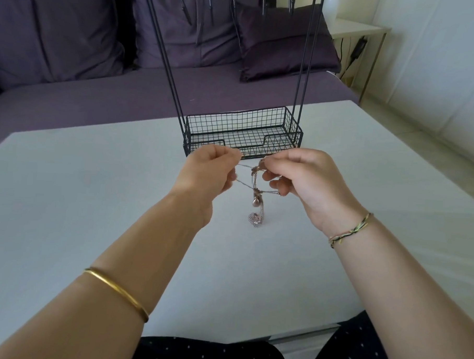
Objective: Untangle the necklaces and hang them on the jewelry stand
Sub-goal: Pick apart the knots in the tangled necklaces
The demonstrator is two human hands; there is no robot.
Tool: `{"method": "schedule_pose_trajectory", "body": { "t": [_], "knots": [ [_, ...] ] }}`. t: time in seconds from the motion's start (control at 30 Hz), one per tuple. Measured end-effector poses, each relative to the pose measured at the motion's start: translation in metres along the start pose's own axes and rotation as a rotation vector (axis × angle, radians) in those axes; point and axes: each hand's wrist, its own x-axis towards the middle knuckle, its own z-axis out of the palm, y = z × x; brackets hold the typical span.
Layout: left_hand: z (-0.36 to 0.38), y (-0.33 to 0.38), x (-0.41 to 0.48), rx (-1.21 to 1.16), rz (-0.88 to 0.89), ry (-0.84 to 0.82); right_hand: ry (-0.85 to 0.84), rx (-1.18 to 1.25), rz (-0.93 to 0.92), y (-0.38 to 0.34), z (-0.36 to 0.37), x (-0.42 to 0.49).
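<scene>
A tangle of thin rose-gold necklaces hangs between my two hands above the white table. My left hand pinches chain strands on the left side. Fingers of my right hand pinch the knotted top of the tangle. Pendants dangle below, and the lowest one touches the table or hangs just above it. The black wire jewelry stand is right behind my hands, with a mesh basket base and tall rods. Its hooks at the top edge of the view are bare.
A purple sofa with cushions runs behind the table. A small white side table with cables stands at the back right. My knees in dark dotted fabric are at the table's near edge.
</scene>
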Motion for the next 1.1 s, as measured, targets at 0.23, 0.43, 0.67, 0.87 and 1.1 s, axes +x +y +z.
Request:
{"method": "schedule_pose_trajectory", "body": {
  "t": [0.23,0.43,0.67,0.87,1.1],
  "knots": [
    [0.003,0.001,-0.004,0.156,0.05,-0.069,0.037,0.142,0.002,-0.003,0.002,-0.001],
    [0.008,-0.001,-0.007,0.362,0.171,-0.017,0.069,0.165,-0.011,-0.005,0.005,-0.002],
    [0.005,-0.006,-0.005,0.422,0.229,-0.047,0.066,0.155,-0.029,-0.003,0.003,0.001],
    [0.007,-0.006,-0.005,0.426,0.257,-0.088,0.124,0.217,0.01,-0.001,0.002,0.005],
    [0.001,-0.005,-0.004,0.143,0.019,-0.138,0.145,0.363,0.118,-0.002,0.0,0.009]
  ]
}}
